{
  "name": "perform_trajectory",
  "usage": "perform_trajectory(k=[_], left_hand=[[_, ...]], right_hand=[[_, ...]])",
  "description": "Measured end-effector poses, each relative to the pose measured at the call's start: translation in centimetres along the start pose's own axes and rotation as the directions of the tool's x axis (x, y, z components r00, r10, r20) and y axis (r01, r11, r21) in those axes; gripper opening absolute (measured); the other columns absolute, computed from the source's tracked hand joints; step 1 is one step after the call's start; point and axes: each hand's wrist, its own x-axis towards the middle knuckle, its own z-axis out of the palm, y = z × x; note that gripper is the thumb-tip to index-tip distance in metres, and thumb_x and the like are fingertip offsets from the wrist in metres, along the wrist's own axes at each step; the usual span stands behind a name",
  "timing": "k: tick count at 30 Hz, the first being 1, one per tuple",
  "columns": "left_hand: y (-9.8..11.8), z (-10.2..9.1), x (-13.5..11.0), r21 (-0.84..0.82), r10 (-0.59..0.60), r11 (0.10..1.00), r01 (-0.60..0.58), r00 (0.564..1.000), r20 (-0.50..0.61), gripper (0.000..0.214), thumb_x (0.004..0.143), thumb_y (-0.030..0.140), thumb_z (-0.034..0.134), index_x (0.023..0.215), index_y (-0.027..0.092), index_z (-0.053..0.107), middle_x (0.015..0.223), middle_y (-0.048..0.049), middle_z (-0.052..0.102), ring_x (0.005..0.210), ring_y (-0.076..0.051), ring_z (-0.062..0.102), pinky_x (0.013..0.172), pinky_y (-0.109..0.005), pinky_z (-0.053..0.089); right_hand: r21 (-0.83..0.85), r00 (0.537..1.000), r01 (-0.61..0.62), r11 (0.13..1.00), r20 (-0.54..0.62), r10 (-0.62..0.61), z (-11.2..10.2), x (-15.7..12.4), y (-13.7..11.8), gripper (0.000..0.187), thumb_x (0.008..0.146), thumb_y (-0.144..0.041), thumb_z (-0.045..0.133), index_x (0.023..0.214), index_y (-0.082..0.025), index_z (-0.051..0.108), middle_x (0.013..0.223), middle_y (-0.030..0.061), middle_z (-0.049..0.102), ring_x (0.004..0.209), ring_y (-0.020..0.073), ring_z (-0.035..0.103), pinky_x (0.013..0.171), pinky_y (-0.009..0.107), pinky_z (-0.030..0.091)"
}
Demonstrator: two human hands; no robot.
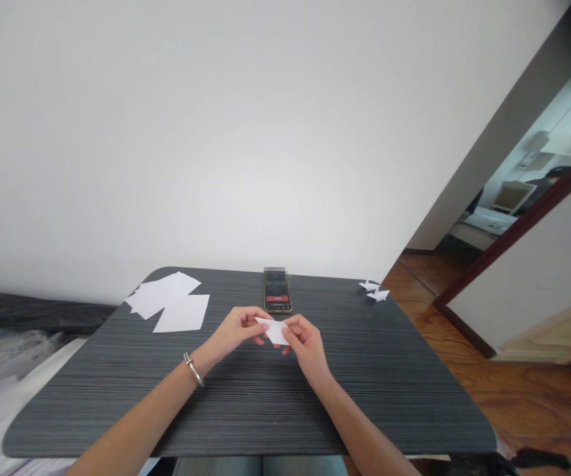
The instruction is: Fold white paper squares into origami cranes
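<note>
Table (389, 383), around phone (278, 304) on it.
Left, paper sheets (183, 313); right, paper figures (378, 295); near side, held paper (276, 334); behind, wall (275, 145).

Dark rectangular table (265, 413) with a fine streaked grain and rounded corners. Far left: loose white paper sheets (182, 313), partly overlapping. Far edge, near centre: smartphone (278, 291), face up, screen lit. Far right: small white origami birds (378, 295), close together.

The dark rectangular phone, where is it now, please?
In the head view, the phone lies on the dark striped table, near the middle of its far edge, just beyond the small folded white paper held by the left hand and right hand.
</note>
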Motion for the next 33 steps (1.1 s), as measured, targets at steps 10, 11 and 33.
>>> perform_trajectory(k=[10, 11, 33], left_hand=[[0.42, -0.11, -0.13, 0.017, 0.029, 0.999, -0.03, 0.999, 0.022, 0.022, 0.07, 0.024, 0.064, 0.084, 0.008, 0.064, 0.071, -0.0057, 0.067, 0.061, -0.012, 0.06, 0.055, -0.022, 0.05], [0.44, -0.15, -0.14, 0.014, 0.028, 0.999, -0.028, 0.999, 0.029, 0.021, 0.07, 0.024, 0.064, 0.084, 0.008, 0.065, 0.072, -0.0057, 0.067, 0.061, -0.012, 0.06, 0.055, -0.022, 0.05], [0.58, -0.61, -0.31, -0.085, -0.046, 0.995, 0.052, 0.996, 0.072, 0.017, 0.068, 0.023, 0.066, 0.077, 0.009, 0.065, 0.067, -0.0046, 0.067, 0.058, -0.011, 0.061, 0.056, -0.022, 0.051]], right_hand=[[-0.005, 1.0, 0.008, 1.0, 0.004, -0.008, 0.11, -0.12, -0.19, 0.017, 0.073, -0.031, 0.061, 0.074, -0.016, 0.054, 0.06, 0.0006, 0.067, 0.048, 0.0122, 0.059, 0.038, 0.019, 0.039], [-0.003, 1.0, 0.011, 1.0, 0.005, -0.011, 0.12, -0.12, -0.18, 0.017, 0.073, -0.032, 0.061, 0.074, -0.017, 0.054, 0.061, 0.0006, 0.067, 0.048, 0.0123, 0.059, 0.038, 0.019, 0.039], [0.056, 0.999, 0.03, 0.998, 0.029, -0.032, 0.24, -0.5, -0.38, 0.012, 0.074, -0.028, 0.06, 0.07, -0.017, 0.055, 0.059, -0.0001, 0.065, 0.05, 0.0123, 0.06, 0.04, 0.018, 0.038]])
